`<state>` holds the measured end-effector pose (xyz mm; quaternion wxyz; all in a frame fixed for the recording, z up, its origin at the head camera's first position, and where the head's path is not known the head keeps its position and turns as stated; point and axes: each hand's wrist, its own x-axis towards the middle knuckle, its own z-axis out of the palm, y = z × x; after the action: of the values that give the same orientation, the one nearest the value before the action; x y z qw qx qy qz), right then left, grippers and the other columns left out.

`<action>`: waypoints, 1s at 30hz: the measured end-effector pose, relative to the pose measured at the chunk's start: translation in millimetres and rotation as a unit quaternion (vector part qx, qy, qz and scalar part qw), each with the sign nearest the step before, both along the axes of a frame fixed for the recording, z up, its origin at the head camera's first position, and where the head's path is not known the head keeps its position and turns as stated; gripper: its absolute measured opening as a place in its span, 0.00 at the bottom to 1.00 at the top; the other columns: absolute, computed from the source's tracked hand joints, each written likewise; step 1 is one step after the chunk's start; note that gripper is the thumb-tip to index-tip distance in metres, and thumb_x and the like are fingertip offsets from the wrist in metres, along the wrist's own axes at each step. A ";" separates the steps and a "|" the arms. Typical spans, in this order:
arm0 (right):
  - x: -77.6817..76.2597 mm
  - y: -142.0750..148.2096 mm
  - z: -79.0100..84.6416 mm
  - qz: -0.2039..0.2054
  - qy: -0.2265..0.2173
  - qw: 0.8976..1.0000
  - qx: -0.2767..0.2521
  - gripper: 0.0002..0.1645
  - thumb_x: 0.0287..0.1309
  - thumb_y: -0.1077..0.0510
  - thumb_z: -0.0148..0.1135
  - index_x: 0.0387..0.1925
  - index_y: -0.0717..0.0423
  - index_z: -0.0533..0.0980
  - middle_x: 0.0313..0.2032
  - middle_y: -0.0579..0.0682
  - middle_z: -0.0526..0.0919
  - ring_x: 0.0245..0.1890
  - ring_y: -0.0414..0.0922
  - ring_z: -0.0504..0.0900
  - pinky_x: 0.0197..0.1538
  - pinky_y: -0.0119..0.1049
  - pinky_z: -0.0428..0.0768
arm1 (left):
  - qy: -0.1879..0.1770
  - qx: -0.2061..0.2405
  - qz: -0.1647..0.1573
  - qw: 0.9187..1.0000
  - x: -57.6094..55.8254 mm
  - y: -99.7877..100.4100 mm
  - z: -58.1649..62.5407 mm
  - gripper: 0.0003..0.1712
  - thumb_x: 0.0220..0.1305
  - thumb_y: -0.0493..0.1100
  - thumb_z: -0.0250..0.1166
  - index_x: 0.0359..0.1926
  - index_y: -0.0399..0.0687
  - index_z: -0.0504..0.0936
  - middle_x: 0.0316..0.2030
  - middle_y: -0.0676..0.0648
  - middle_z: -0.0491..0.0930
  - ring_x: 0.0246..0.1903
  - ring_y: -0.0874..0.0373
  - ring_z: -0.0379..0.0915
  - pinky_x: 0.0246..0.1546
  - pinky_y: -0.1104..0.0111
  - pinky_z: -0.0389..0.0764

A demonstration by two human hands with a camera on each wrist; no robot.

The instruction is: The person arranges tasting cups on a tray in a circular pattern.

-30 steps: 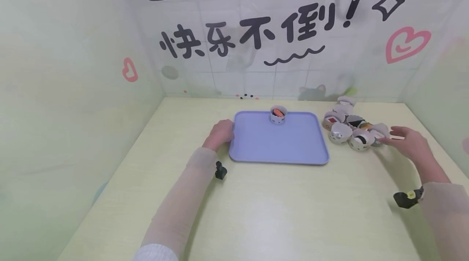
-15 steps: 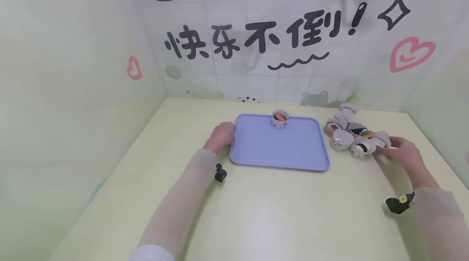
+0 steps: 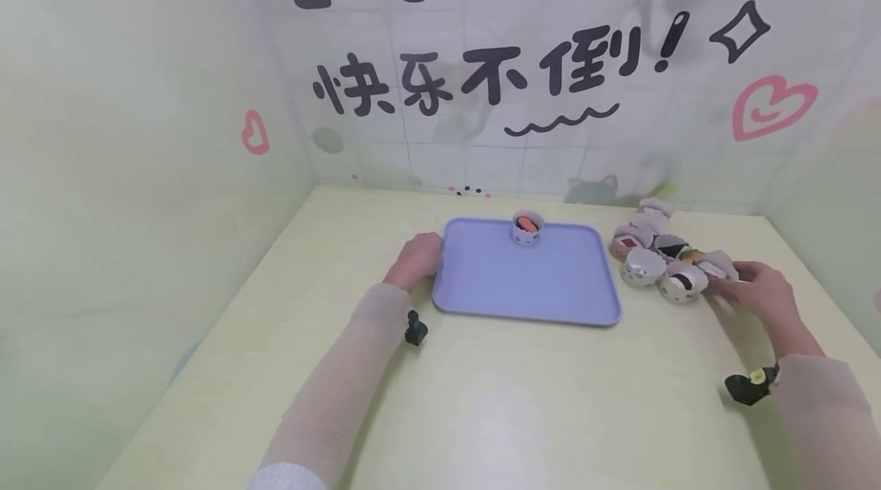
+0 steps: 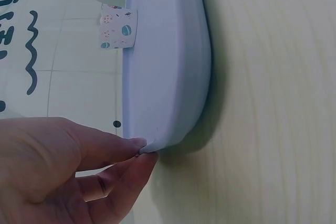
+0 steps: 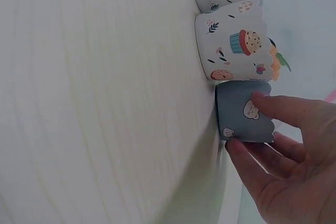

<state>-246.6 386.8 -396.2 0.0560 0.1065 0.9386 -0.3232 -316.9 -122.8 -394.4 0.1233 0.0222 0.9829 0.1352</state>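
A blue-purple tray (image 3: 523, 280) lies on the table, and my left hand (image 3: 417, 258) pinches its left rim between thumb and fingers. In the left wrist view the thumb tip sits on the tray's edge (image 4: 151, 147). On the tray's far side stands a white patterned paper cupcake cup (image 3: 528, 235) with an orange and black sushi-like piece inside. At the right my right hand (image 3: 765, 297) grips a grey-blue paper cupcake cup (image 5: 236, 109) with a bear face, thumb on its near side and fingers round the other. A whitish piece shows in its top.
Several paper cups with small food-like pieces cluster right of the tray, among them a white cup (image 3: 643, 270) and a patterned cup (image 5: 231, 43) directly beside the held one. A printed cloth (image 3: 475, 161) rises behind the table, with more at both sides.
My right hand has moved left and closed its fingers round the grey-blue cup. The left hand stays on the tray's rim. The head view has tilted slightly.
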 end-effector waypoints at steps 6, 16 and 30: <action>4.2 3.1 0.4 -0.010 0.005 1.000 -0.009 0.51 0.68 0.39 0.52 0.68 0.81 0.52 0.65 0.83 0.55 0.63 0.77 0.59 0.59 0.69 0.66 | 0.003 -0.002 -0.009 1.000 -1.7 -1.8 -1.8 0.06 0.67 0.31 0.54 0.39 0.39 0.79 0.33 0.45 0.76 0.32 0.54 0.72 0.31 0.69 0.74; 10.9 13.0 3.4 -0.009 0.023 1.000 0.005 0.48 0.69 0.41 0.51 0.66 0.81 0.54 0.63 0.83 0.59 0.58 0.75 0.65 0.51 0.64 0.72 | 0.014 -0.001 -0.020 1.000 -1.1 -2.3 -2.7 0.06 0.66 0.31 0.55 0.34 0.41 0.78 0.30 0.46 0.73 0.31 0.54 0.70 0.31 0.68 0.74; 20.7 17.4 16.9 -0.037 0.058 0.997 -0.024 0.48 0.68 0.42 0.52 0.67 0.81 0.54 0.63 0.82 0.62 0.57 0.74 0.67 0.45 0.52 0.73 | 0.002 0.012 -0.002 1.000 1.9 1.6 0.4 0.06 0.67 0.31 0.54 0.38 0.39 0.78 0.29 0.46 0.73 0.29 0.55 0.70 0.28 0.70 0.72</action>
<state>-225.9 404.3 -379.3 -0.0078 0.1209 0.9277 -0.3533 -315.0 -121.2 -394.0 0.1214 0.0258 0.9813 0.1472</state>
